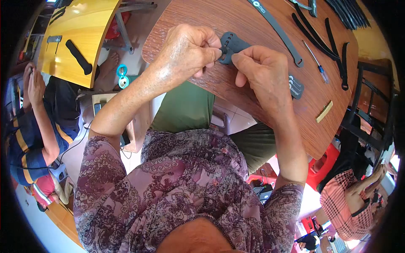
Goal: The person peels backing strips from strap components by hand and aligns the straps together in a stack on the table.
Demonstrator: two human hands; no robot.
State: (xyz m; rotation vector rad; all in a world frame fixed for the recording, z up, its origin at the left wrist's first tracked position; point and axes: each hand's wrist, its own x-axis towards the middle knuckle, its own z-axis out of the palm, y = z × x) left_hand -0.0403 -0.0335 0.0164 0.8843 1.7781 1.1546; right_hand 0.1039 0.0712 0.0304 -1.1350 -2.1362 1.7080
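Observation:
Over the near edge of the brown table, my left hand [198, 48] is closed, thumb and fingertips pinching the left side of a dark slotted rubber piece [229, 42]. My right hand [257, 67] has its thumb and index finger pinched at the lower right side of the same piece. The slotted end shows between the two hands, and a wider dark part runs right behind my right fingers. A grey card with white print [296, 87] lies just right of my right wrist.
On the brown table [185, 17] are a long grey strap [278, 33], black straps [314, 36], a screwdriver [315, 62] and a small yellowish strip [324, 111]. A yellow table [76, 25] stands at left, with a person [38, 122] beside it. Another person [348, 206] is at right.

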